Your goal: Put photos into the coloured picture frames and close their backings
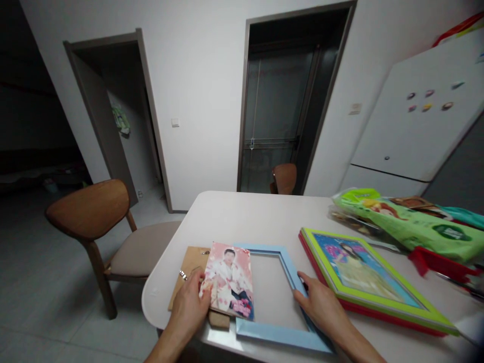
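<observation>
On the bench point(242, 212), the photo print point(232, 277) lies near the front edge, overlapping the backing board point(188, 259) to its left and the left side of the picture frame point(280, 333) to its right. Right of that frame, a framed portrait point(359, 267) rests on another frame point(393, 320), with a plastic packet point(427, 227) behind. One chair point(91, 212) stands left of the bench, a second chair point(285, 177) behind it

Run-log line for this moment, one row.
left hand: holding photo, left edge; right hand: on blue frame, right side; photo: over frame's left side; backing board: left of photo; green-framed picture: right of blue frame
</observation>
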